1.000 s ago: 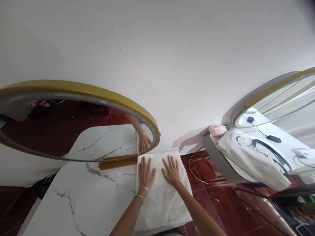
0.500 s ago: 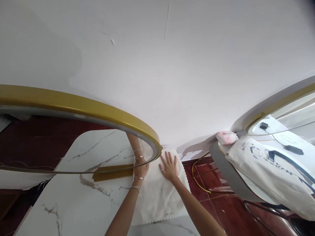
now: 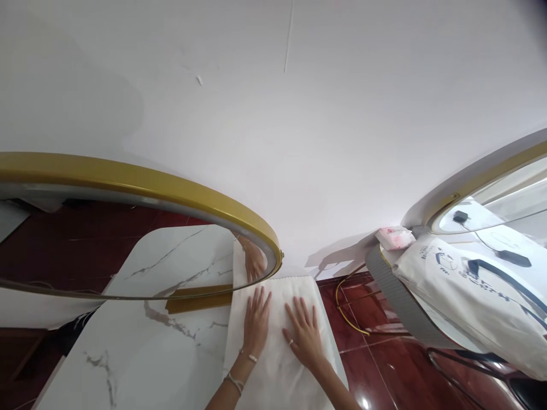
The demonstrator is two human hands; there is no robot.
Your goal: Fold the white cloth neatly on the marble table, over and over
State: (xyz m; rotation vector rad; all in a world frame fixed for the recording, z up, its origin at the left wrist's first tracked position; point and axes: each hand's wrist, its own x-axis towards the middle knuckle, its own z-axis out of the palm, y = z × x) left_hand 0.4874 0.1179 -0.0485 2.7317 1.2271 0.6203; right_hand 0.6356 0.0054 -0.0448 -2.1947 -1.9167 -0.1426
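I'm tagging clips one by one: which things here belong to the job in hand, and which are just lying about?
In the job, it seems:
cloth, flat under the left hand and right hand
table, beneath the cloth

Apparently just about:
pack and bag, off to the right
left mirror

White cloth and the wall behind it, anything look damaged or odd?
The white cloth shows only slight creases. Up on the wall, a small white fleck and a thin streak stand out against the plain surface; whether they're damage, I can't tell.
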